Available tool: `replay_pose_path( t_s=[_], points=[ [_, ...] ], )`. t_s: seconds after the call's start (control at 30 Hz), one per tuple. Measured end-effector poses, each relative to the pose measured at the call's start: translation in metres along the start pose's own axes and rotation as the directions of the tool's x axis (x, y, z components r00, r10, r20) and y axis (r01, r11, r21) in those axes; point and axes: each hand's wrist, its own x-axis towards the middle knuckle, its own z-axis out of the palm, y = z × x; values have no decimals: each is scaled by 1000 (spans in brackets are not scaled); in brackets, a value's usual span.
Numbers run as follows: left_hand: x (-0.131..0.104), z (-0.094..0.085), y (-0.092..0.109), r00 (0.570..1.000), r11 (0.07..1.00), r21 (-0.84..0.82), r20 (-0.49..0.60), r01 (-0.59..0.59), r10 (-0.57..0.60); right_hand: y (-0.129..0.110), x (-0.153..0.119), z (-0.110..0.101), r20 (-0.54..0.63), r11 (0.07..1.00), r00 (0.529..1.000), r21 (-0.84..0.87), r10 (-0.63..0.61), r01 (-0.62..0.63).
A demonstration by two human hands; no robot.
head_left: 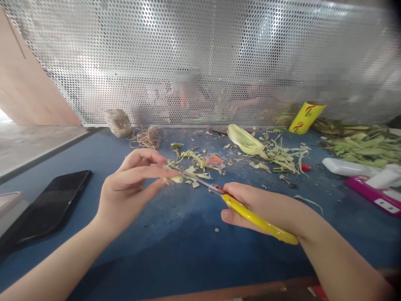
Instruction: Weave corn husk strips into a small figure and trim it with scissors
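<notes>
My right hand (266,202) grips scissors (247,214) with yellow handles, its fingers wrapped round the handle. The narrow metal blades reach left to the fingertips of my left hand (131,182). Between those fingertips is a small pale green plant piece (175,179), partly hidden by the fingers and blades; its exact kind is hard to tell. Just beyond the blades lie green plant scraps (196,158) and an orange-brown scrap (214,159). Farther back rests a pale green husk-like bundle (246,140), with shredded strips (283,156) beside it.
A black phone (52,205) lies at the left on the blue table (175,251). Twine (147,137) and a grey lump (119,122) stand near the perforated metal screen (125,54). Rightward are a yellow roll (307,118), green leaves (366,146) and a purple-and-white power strip (376,194).
</notes>
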Motion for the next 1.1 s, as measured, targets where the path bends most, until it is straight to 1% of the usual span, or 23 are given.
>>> replay_pose_path(
  t_s=[0.1,0.2,0.33,0.5,0.67,0.77,0.87,0.93,1.0,1.07,1.1],
  points=[
    [-1,0,1,999,996,71,-21,-48,49,-1,3,2,26,997,997,33,-77,76],
    [-1,0,3,996,994,83,-46,-75,79,-1,5,3,36,990,991,50,-132,131],
    [0,0,5,989,990,88,-83,-113,121,-2,5,3,42,991,991,48,-130,128],
    [-2,-1,5,976,965,178,-61,-193,207,-3,3,1,71,993,990,11,-118,118],
    [-3,0,4,979,963,186,-35,-193,202,-3,0,1,58,997,996,4,-72,72],
    [-2,1,3,979,959,209,-36,-191,203,-2,0,2,44,997,996,14,-81,80],
    [-1,4,2,983,964,204,-45,-168,180,0,3,4,25,995,995,11,-101,101],
    [-2,6,2,989,978,168,-49,-127,137,0,5,5,10,994,994,10,-107,106],
    [-3,9,1,997,996,70,-66,-46,51,-1,6,5,18,997,997,33,-77,76],
    [-3,11,1,993,994,-77,-87,72,-79,-3,7,4,68,997,998,79,-1,-4],
    [-3,12,1,984,980,-145,-92,136,-151,-3,7,4,95,994,995,104,35,-45]
  ],
)
